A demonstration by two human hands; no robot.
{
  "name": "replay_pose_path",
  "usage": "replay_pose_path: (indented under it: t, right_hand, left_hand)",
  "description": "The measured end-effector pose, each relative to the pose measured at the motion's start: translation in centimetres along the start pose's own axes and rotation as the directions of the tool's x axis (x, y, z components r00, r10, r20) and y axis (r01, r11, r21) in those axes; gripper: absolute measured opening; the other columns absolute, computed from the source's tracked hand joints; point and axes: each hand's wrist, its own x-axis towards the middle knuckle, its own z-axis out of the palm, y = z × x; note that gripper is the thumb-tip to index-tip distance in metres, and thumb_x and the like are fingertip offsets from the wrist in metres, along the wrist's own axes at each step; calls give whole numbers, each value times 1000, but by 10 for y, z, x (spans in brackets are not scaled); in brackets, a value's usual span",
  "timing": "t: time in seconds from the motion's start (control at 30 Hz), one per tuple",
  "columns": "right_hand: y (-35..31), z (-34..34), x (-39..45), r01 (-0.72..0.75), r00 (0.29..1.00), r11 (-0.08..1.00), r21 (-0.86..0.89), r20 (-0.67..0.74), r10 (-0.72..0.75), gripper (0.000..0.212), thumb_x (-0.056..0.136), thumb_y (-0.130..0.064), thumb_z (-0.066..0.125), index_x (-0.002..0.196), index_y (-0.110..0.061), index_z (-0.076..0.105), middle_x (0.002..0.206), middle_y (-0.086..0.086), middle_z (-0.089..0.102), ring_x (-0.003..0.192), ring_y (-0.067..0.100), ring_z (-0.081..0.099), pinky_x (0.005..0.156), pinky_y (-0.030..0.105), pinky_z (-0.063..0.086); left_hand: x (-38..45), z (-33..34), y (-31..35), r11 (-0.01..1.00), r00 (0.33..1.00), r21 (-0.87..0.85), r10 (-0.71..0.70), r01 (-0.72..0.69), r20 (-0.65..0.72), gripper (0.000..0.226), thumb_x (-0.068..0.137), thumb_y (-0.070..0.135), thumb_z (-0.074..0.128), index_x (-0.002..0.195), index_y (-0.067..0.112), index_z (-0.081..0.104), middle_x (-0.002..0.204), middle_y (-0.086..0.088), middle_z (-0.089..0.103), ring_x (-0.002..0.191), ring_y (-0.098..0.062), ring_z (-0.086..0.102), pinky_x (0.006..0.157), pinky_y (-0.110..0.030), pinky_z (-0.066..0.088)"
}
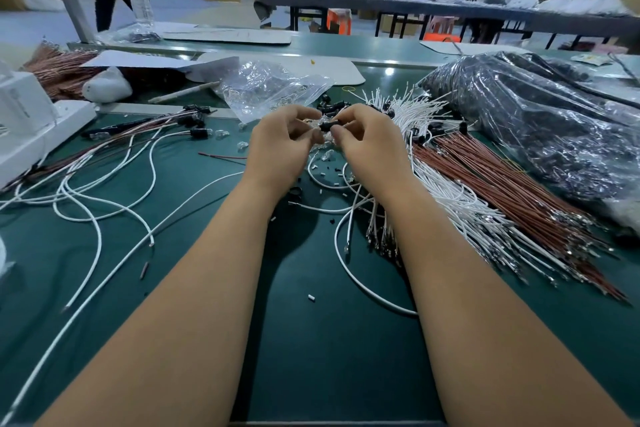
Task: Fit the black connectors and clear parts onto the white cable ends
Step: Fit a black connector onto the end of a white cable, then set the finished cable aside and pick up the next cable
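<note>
The green worktable [311,340] carries everything, and the biggest thing on it is the dark plastic sack [540,135] slumped at the right, full of what look like more dark wires, kept off to the side as stock. Against it lies the fanned bundle of brown wires [512,194] and the bundle of white cables [460,211], their ends pointing toward the person, probably so each can be drawn out singly. At the left a loose sprawl of white cables with black ends [197,121] looks like the finished pile, set well apart from the raw stock. Behind the hands a clear plastic bag [263,87] lies open-mouthed toward them; it seems to hold small clear parts, though they are hard to make out. A small heap of black connectors [329,104] sits just beyond the fingers, within easy reach. Both hands meet above the table's middle: the left hand [280,146] has its fingers curled, pinching something clear at the tips, and the right hand [367,142] pinches a black connector [328,126] between thumb and forefinger, held end to end with it, apparently to press the two together.
</note>
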Motion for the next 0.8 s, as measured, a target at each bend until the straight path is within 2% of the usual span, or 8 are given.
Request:
replay_pose_path:
  t: [0.13, 0.3, 0.43, 0.5, 0.57, 0.63, 0.73, 0.8]
  right_hand:
    - [0, -3, 1, -44, 999, 997, 56, 14, 44, 2, 88, -18, 67, 89, -20, 66, 71, -8, 65, 63, 5, 61, 64, 25, 50]
    - [2, -1, 2, -119, 993, 987, 109, 25, 117, 4, 85, -17, 69, 86, -14, 68, 71, -3, 68, 56, 1, 60, 62, 22, 50]
    - [1, -3, 1, -138, 990, 982, 129, 40, 134, 13, 82, -16, 72, 75, -23, 64, 66, -9, 63, 55, -3, 56, 59, 16, 48]
    - [-1, -3, 1, -150, 989, 976, 155, 39, 146, 18, 82, -15, 73, 72, -25, 62, 65, -8, 63, 57, 1, 58, 63, 23, 52]
    - [-3, -3, 0, -162, 987, 970, 182, 38, 158, 19, 81, -14, 73, 72, -26, 62, 68, -5, 66, 64, 10, 63, 72, 33, 56]
    - [-4, -5, 0, -173, 985, 963, 209, 33, 170, 15, 83, -15, 71, 73, -24, 64, 72, -1, 68, 69, 15, 64, 76, 39, 57]
    - [-3, -8, -1, -182, 982, 954, 237, 2, 187, 14, 88, -18, 65, 75, -22, 66, 74, 1, 69, 66, 11, 62, 74, 36, 56]
    - [-2, -9, -1, -180, 982, 960, 216, -19, 188, 15, 90, -17, 64, 75, -21, 65, 76, 4, 70, 69, 15, 63, 75, 37, 57]
  left_hand:
    - [1, 2, 1, 1000, 1000, -27, 14, -14, 7, 21, 87, 3, 64, 106, 13, 64, 85, -4, 71, 81, -14, 68, 82, -28, 54]
    - [4, 0, -12, 976, 998, 216, 32, -19, -57, 7, 85, 17, 68, 90, 13, 71, 80, 0, 69, 73, -10, 61, 71, -23, 48]
    - [4, 3, -12, 974, 998, 216, 70, -68, -1, 6, 86, 14, 66, 90, 11, 70, 80, 1, 67, 75, -10, 61, 71, -14, 46]
    - [4, 6, -10, 972, 997, 221, 82, -82, 10, 4, 87, 13, 65, 90, 12, 68, 76, 7, 63, 72, -6, 58, 64, -4, 40]
    - [3, 7, -10, 971, 996, 223, 86, -84, 0, 4, 88, 13, 64, 89, 12, 67, 73, 10, 60, 68, 0, 55, 60, 0, 35]
    - [2, 6, -10, 969, 996, 232, 92, -86, -15, 4, 88, 14, 64, 89, 12, 67, 72, 8, 60, 66, 1, 53, 58, -1, 34]
    - [0, 6, -11, 968, 996, 236, 89, -82, -18, 3, 89, 15, 63, 88, 13, 65, 71, 7, 60, 64, -1, 53, 59, -8, 36]
    - [0, 5, -11, 971, 996, 226, 87, -81, -18, 2, 89, 14, 63, 88, 14, 65, 69, 10, 59, 64, 0, 52, 59, -8, 37]
